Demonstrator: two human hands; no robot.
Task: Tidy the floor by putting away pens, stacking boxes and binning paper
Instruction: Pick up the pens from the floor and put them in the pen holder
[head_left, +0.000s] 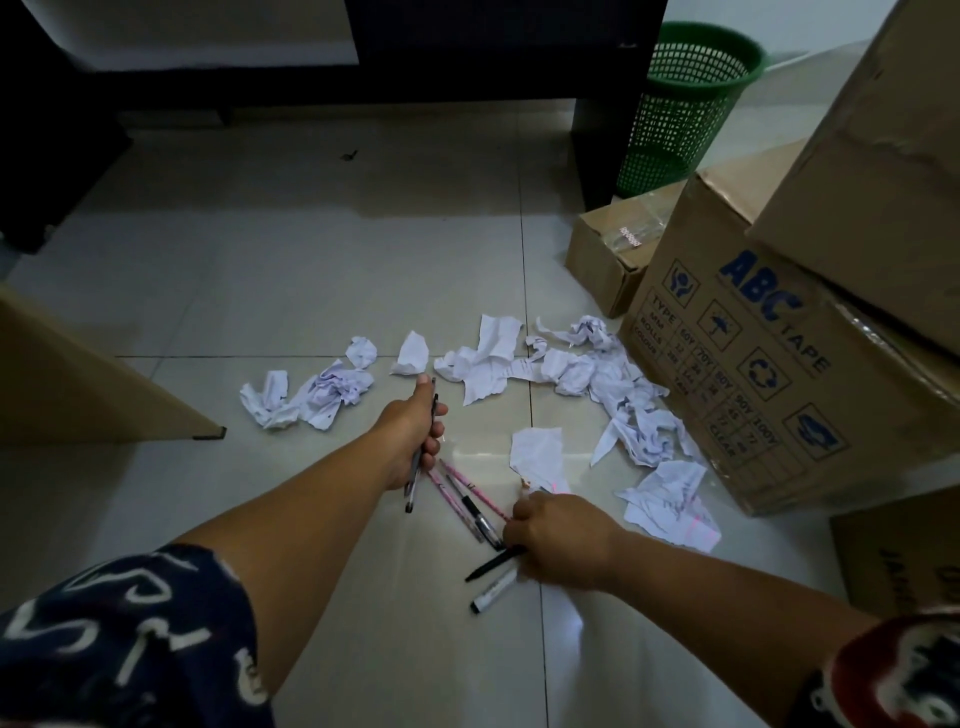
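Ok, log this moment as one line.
phase: gathering pens | left hand: holds black pen | right hand: grips dark pen | crumpled paper: on floor | green bin: upright

Two bare forearms reach into view from short sleeves. The left sleeve (130, 639) is dark navy with loose white squiggle markings. The right sleeve (898, 675) is dark with a red and white printed pattern. Both hands are ungloved.

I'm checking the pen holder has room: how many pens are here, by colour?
Pink pens: 2
White marker: 1
Dark pens: 3, one gripped by the left hand
Total: 6
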